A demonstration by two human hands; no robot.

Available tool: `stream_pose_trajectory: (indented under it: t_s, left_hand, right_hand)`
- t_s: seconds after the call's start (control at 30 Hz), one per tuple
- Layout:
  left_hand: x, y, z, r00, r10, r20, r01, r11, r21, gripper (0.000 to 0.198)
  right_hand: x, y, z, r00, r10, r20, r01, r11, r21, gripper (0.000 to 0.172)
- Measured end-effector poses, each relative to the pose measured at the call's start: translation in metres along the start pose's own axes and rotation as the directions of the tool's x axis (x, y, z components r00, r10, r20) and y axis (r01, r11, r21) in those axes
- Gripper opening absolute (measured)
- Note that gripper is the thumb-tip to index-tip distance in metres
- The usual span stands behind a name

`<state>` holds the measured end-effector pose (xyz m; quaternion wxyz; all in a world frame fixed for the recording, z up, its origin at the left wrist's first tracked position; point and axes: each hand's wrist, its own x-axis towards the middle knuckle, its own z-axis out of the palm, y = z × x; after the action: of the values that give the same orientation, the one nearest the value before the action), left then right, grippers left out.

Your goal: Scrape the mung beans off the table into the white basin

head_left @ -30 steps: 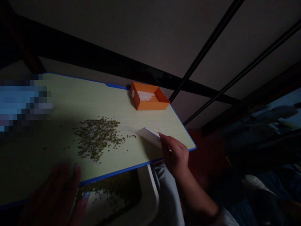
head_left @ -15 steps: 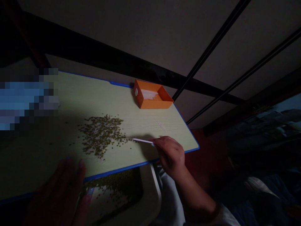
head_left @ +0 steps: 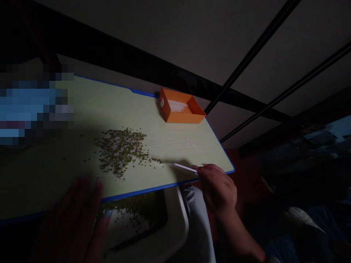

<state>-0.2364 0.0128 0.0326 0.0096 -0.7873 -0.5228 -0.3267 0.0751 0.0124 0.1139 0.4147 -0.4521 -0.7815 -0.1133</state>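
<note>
My right hand (head_left: 218,186) pinches a thin white stick (head_left: 185,167) above the right part of the table. The stick's tip points left, a short gap from a loose trail of beans. A scattered patch of small green beans, like mung beans (head_left: 120,146), lies mid-table with fine pale bits among them. My left hand (head_left: 74,212) is in shadow at the front edge, fingers stretched out over the tabletop (head_left: 164,142), thumb below the edge. Below that edge, a white tub (head_left: 183,219) holds many more green beans, partly hidden by the table and my left hand.
An orange open box (head_left: 182,117) with pale fine contents stands at the back right. A thin pale streak (head_left: 189,142) lies in front of it. A blue rim edges the table, against a panelled wall (head_left: 192,44). A blurred-out blue area (head_left: 24,109) covers the left.
My right hand and the stick have moved right and slightly toward me, away from the bean trail. My left hand stays about where it was. The whole view has shifted slightly.
</note>
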Motion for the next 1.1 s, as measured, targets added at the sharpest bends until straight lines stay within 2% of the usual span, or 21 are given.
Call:
stream_pose_trajectory:
  t_s: [0.37,0.67,0.83,1.1]
  left_hand:
    - [-0.002,0.0,-0.002,1.0,0.013,-0.004,-0.013,1.0,-0.022,0.068]
    - [-0.002,0.0,-0.001,0.999,-0.041,0.017,0.041,0.999,-0.009,0.066]
    - [-0.001,0.001,-0.001,0.999,-0.019,0.026,0.019,1.0,0.02,0.067]
    - [0.0,-0.001,-0.002,1.0,0.018,0.004,-0.018,0.999,0.033,0.067]
  right_hand:
    - [0.004,0.0,0.007,1.0,-0.01,-0.03,0.009,1.0,-0.017,0.041]
    - [0.007,0.002,0.012,0.999,0.013,-0.043,-0.013,1.0,0.003,0.038]
    - [0.005,0.001,0.009,1.0,0.01,-0.003,-0.01,0.999,0.045,0.042]
    - [0.003,-0.004,0.001,1.0,0.001,0.008,-0.001,0.999,0.049,0.037]
